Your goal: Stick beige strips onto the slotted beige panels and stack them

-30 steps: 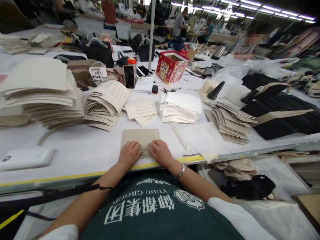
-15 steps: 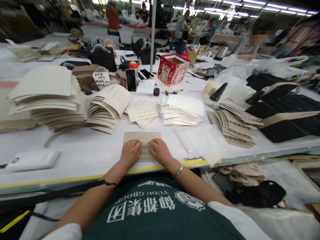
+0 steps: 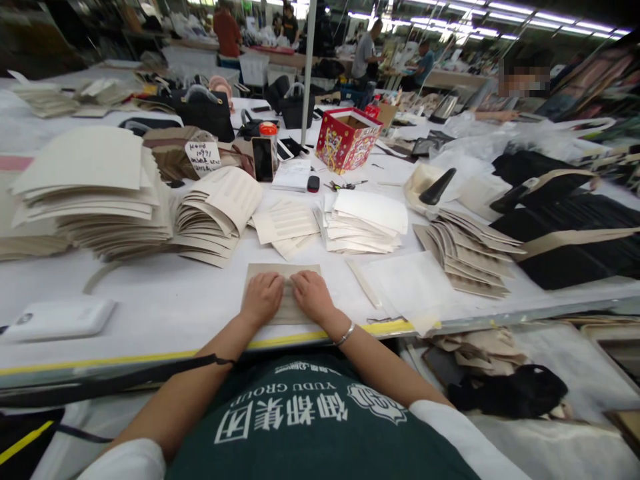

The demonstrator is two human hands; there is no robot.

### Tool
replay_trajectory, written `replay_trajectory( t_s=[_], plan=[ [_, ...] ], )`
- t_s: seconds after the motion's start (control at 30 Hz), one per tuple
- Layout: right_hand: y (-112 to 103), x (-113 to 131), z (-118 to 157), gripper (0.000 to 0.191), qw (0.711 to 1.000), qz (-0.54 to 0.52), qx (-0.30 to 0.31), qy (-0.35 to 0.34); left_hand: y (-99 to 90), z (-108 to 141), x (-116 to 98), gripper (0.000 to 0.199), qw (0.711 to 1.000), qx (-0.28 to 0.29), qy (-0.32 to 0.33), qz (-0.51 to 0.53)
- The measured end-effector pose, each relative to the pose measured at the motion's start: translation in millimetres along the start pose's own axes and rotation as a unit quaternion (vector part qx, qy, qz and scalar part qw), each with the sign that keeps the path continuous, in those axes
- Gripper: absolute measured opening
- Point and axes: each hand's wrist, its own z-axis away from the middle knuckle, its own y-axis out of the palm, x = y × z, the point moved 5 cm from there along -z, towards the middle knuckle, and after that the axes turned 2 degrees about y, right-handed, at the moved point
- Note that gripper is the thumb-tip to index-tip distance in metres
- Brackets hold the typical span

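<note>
A beige rectangular sheet (image 3: pixel 290 309) with faint crosswise ridges lies flat near the table's front edge. Both hands rest on it, close together. My left hand (image 3: pixel 263 297) has its fingers curled, thumb and fingertips pinched at the middle of the sheet. Opposite it, my right hand (image 3: pixel 313 296) is closed in the same way, fingertips a small gap away from the left ones. What sits right under the fingertips is hidden. Just beyond the sheet lie a few ridged beige pieces (image 3: pixel 287 223) and a pile of white sheets (image 3: pixel 367 223).
Tall piles of beige sheets (image 3: pixel 90 173) and curved ridged panels (image 3: pixel 217 210) stand on the left. To the right are a translucent sheet (image 3: pixel 405 283), more panels (image 3: pixel 460 253) and black bag parts (image 3: pixel 575 233). A red box (image 3: pixel 347 140) stands behind, near a pole (image 3: pixel 307 73).
My right hand has shifted slightly left and away from me, with its fingertips now nearer the left hand. Both hands stay on the beige sheet, which looks unmoved.
</note>
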Motion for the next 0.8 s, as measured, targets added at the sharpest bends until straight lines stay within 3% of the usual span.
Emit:
replay_trajectory(
  t_s=[0.1,0.3,0.4,0.53,0.63,0.8],
  plan=[
    [12,3,-5,0.012,0.999,0.031,0.019,0.002,13.1,-10,-12,0.019,0.999,0.041,0.003,0.022],
    [-5,-28,3,0.012,0.994,0.098,0.024,0.047,-0.8,2,37,0.023,0.997,0.035,-0.053,-0.038],
    [-12,-34,4,0.013,0.992,0.103,0.041,0.059,-8.0,5,48,0.022,0.994,0.024,-0.091,-0.048],
    [-10,-22,-5,0.018,0.997,0.052,0.027,0.049,-1.0,-3,24,0.023,0.998,-0.018,-0.03,0.053],
    [-1,-11,-17,0.026,1.0,0.008,0.018,0.009,16.2,-12,2,0.028,0.994,0.008,0.033,0.104],
    [12,-10,-28,0.018,0.999,-0.008,0.025,-0.029,28.4,-23,-1,0.029,0.996,0.04,0.017,0.075]
  ],
)
